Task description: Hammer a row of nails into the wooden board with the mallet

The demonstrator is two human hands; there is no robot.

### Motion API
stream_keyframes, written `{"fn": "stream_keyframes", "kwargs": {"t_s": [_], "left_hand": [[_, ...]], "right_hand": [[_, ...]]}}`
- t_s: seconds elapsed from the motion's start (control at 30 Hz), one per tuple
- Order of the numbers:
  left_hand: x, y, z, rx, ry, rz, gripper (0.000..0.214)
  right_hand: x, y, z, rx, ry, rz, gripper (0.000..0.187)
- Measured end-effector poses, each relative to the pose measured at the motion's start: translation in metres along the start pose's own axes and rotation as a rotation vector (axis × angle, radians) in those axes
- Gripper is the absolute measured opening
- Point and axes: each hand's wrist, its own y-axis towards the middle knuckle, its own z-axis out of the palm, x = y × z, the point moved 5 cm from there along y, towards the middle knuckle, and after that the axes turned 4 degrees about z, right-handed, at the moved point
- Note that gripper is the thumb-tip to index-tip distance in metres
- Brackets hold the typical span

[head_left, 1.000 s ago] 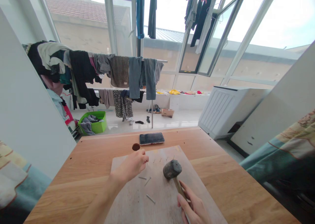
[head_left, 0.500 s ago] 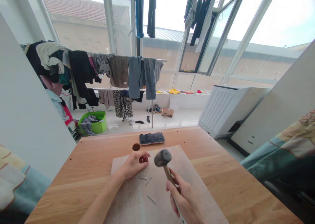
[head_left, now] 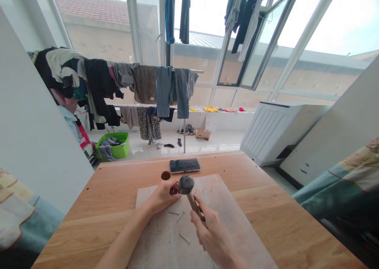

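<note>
My right hand (head_left: 211,235) grips the wooden handle of a mallet (head_left: 186,185) with a dark rounded head. The head is right beside the fingertips of my left hand (head_left: 162,196). My left hand rests on a pale board (head_left: 233,225) with its fingers pinched; what they hold is too small to make out. Several loose nails (head_left: 184,238) lie on the board between my hands, and a few stand upright (head_left: 207,189) near its far edge.
The board lies on a wooden table (head_left: 281,225). A phone (head_left: 184,165) and a small dark round thing (head_left: 166,176) lie beyond the board. Past the table are a clothes rack (head_left: 142,87), a green basket (head_left: 117,146) and a white cabinet (head_left: 275,127).
My right hand has swung the mallet up and to the left, from the board's middle to beside my left fingertips. My left hand stays in place.
</note>
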Motion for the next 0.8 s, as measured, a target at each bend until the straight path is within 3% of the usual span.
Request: {"fn": "stream_keyframes", "kwargs": {"t_s": [0.33,0.43,0.6,0.7,0.8], "left_hand": [[0.0,0.001,0.004,0.011,0.019,0.014,0.005],[-0.002,-0.001,0.0,0.057,0.034,-0.063,0.02],[-0.025,-0.011,-0.012,0.259,0.324,-0.129,0.029],[-0.041,-0.02,-0.006,0.428,0.451,-0.147,0.02],[-0.049,-0.025,0.003,0.468,0.555,-0.144,0.01]], "right_hand": [[0.003,-0.002,0.004,0.037,0.022,0.024,0.047],[-0.005,-0.007,-0.002,-0.002,0.065,0.033,0.052],[-0.042,-0.026,-0.019,-0.021,0.095,0.138,0.067],[-0.06,-0.036,-0.029,-0.076,0.071,0.16,0.073],[-0.064,-0.042,-0.036,-0.17,0.032,0.115,0.07]]}}
